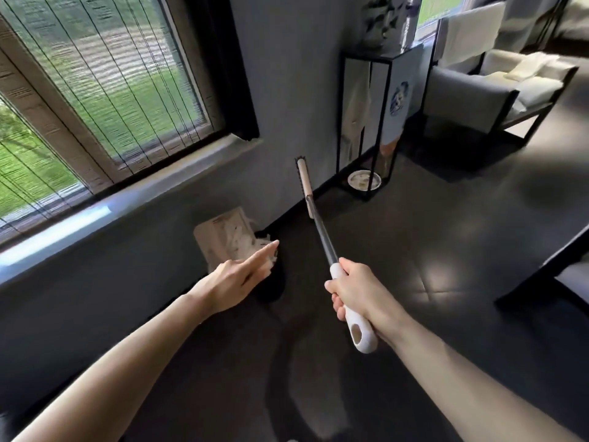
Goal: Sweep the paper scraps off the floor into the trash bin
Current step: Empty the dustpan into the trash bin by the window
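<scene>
Head view: dark glossy floor (430, 250) is taking up most of the frame and catching a bright glare patch to the right of the right hand. Grey wall (280, 90) is running beyond both hands. Window (95, 90) with blinds is sitting above and left of the left hand, over a pale sill (105, 215). Black metal stand (342, 122) is standing against the wall beyond the right hand, with a plate (364, 180) on the floor inside it. Grey armchair (497, 90) is sitting far right of that. Dark table (554, 260) edge is cutting in on the right.

Right hand (353, 295) is wrapping tight around the white grip of the broom (322, 234). The shaft is angling away toward the wall, and the broom head is near the baseboard, well beyond the hand.

Left hand (237, 275) is reaching forward with the index finger straight. The other fingers are sitting lower, and I cannot tell if they are holding anything.

Pale bin (223, 237) is leaning at the wall foot just beyond the left fingertips. Paper scraps (263, 243) are bunching at its near edge, just beside the index tip and well left of the broom.
</scene>
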`<state>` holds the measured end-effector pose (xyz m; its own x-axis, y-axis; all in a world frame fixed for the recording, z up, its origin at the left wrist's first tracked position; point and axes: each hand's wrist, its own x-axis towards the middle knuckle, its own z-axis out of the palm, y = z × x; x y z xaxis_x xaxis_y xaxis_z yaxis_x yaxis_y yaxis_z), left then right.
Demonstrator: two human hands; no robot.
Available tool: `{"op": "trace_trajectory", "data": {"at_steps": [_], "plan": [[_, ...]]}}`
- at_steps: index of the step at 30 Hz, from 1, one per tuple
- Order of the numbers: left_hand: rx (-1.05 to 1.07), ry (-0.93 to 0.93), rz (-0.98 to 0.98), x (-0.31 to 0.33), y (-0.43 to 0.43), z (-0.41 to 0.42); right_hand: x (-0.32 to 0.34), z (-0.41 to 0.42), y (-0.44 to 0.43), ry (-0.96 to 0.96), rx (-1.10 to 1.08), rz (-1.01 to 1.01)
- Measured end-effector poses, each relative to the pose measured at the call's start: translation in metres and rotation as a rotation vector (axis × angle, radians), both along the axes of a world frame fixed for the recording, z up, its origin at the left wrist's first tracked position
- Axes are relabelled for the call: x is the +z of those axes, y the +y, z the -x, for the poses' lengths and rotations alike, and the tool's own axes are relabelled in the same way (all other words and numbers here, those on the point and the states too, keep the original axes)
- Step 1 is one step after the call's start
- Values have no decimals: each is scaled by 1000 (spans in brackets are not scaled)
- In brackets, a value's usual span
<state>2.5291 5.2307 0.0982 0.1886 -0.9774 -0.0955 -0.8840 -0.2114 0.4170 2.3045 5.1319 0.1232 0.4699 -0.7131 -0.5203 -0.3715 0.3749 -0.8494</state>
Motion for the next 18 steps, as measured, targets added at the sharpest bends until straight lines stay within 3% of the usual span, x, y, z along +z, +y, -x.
{"op": "trace_trajectory", "data": {"at_steps": [5,13,18], "plan": [[51,8,-162,-19,-7,18,-17,-3,-11,2,0,-7],[-220,-392,-465,-59,-12,51,-40,12,-16,-50,-24,-78],[-311,-548,-428,-76,-4,70,-46,33,-12,-7,-11,-60]]}}
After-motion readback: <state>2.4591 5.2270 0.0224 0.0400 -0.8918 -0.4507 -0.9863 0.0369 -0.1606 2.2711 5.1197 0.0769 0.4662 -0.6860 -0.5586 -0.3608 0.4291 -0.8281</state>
